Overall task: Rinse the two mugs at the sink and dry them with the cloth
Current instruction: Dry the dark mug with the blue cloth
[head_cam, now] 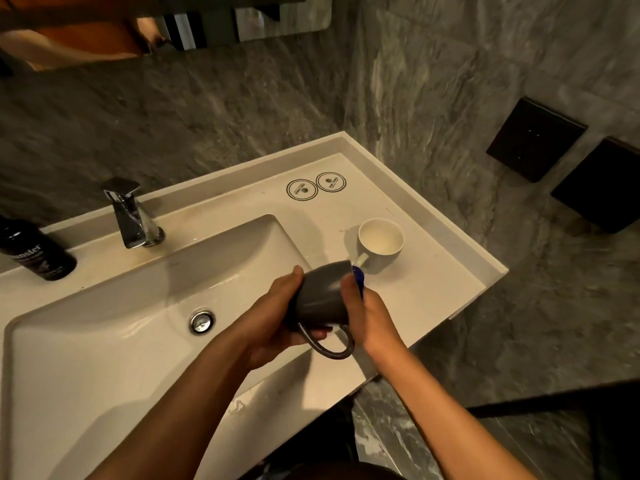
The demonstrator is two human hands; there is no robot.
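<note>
A dark grey mug (322, 296) is held on its side over the right edge of the sink basin (104, 341), its handle pointing down toward me. My left hand (273, 320) cups its left side and base. My right hand (363, 313) presses a blue cloth (358, 277) against the mug's right side near the rim; only a small part of the cloth shows. A white mug (381, 237) stands upright on the counter (433, 282) just beyond, handle toward the grey mug.
A chrome tap (133, 216) stands behind the basin; no water runs. The drain plug (202, 321) sits mid-basin. A black bottle (31, 251) lies at the left. Two round printed coasters (315, 186) lie at the counter's back. Two black boxes (535, 140) hang on the wall at the right.
</note>
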